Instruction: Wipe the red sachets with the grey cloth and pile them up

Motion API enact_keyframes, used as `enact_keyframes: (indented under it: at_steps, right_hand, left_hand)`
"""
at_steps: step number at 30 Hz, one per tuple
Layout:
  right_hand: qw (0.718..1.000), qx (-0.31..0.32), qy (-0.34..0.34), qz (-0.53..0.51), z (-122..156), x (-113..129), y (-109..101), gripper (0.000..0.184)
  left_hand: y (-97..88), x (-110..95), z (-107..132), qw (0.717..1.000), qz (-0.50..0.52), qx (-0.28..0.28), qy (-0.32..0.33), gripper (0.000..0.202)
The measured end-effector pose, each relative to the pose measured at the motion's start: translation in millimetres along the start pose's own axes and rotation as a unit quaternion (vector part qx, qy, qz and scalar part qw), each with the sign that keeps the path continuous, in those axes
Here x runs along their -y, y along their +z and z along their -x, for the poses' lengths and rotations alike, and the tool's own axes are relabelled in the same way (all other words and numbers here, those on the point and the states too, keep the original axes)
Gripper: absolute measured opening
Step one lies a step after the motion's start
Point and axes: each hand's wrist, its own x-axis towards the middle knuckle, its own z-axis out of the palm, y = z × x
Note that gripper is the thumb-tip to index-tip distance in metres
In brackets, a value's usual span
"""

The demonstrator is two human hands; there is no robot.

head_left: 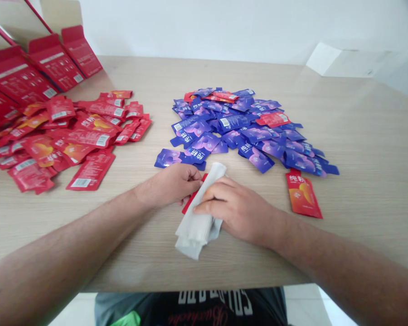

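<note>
My right hand (241, 208) is closed on a folded white cloth or tissue (197, 226), several layers thick, near the front middle of the table. Under the cloth's left side shows a strip of a red sachet (189, 204). My left hand (175, 183) pinches that sachet at its edge, with thumb and fingers closed; most of the sachet is hidden by the cloth. Just beyond my hands lies a pile of purple sachets (233, 122), with a red sachet (274, 119) on top. Another red sachet (303, 194) rests by itself to the right of my right hand.
On the left, a heap of red sachets (85, 136) spreads over the wooden table (139, 262). Red cartons (56, 61) with raised flaps stand behind it at the back left. A white wall (207, 31) borders the far edge, with a white object (347, 62) at the back right.
</note>
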Motion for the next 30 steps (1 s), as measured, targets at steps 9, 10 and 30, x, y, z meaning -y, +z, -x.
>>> enact_keyframes:
  at_steps: [9, 10, 30]
  right_hand:
    - [1.0, 0.009, -0.015, 0.01, 1, 2, 3, 0.023]
    - [1.0, 0.006, -0.009, 0.011, 1, 0, 3, 0.023]
    - [0.999, 0.011, 0.026, 0.024, 4, -8, -9, 0.027]
  left_hand:
    - [0.1, 0, -1, 1.0, 0.001, 0.011, 0.013, 0.022]
    - [0.2, 1, -1, 1.0, 0.0, 0.009, 0.012, 0.023]
    - [-0.5, 0, 0, 1.0, -0.023, -0.011, -0.007, 0.018]
